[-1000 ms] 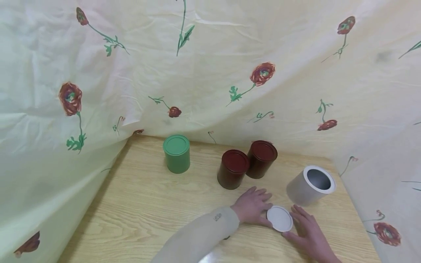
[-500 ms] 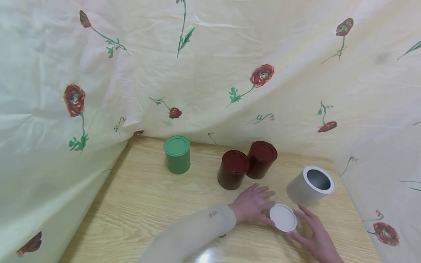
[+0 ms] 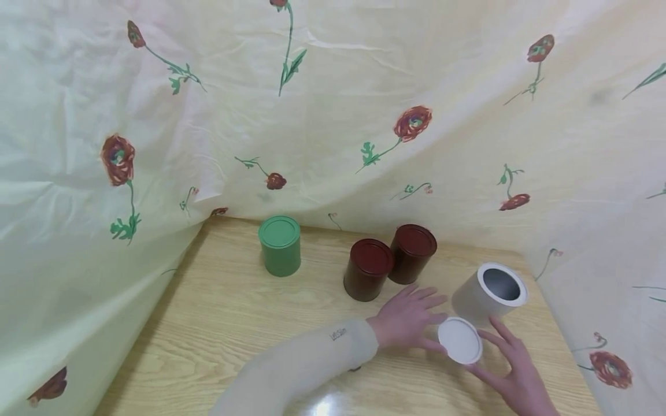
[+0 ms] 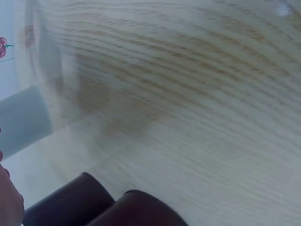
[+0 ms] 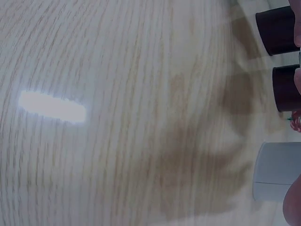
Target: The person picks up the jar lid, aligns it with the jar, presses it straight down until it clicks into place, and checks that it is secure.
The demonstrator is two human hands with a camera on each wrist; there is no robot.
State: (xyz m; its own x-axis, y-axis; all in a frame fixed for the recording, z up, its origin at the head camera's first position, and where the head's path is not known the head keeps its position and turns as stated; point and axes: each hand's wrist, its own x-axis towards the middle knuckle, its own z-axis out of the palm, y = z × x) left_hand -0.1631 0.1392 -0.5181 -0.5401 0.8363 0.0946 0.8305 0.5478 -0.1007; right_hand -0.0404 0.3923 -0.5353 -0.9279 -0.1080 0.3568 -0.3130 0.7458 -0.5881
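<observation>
A round white lid (image 3: pixel 460 340) is held above the wooden table between my two hands in the head view. My left hand (image 3: pixel 408 319) has thumb and forefinger at its left rim, the other fingers spread out. From the other side, my right hand (image 3: pixel 512 364) grips the right rim with thumb and fingers. Just beyond stands a light grey can (image 3: pixel 470 300), its top uncovered and its inside dark. In the left wrist view this can (image 4: pixel 23 123) shows at the left edge; only bits of the hands appear in the wrist views.
Two dark red lidded cans, a nearer one (image 3: pixel 366 274) and a farther one (image 3: pixel 413 254), stand close together left of the grey can. A green lidded can (image 3: pixel 281 248) is farther left. A flowered cloth (image 3: pixel 322 115) hangs behind the wooden table (image 3: pixel 224 323).
Both hands have raised the white lid and carried it right and away from me, closer to the grey can. The cans have stayed in place.
</observation>
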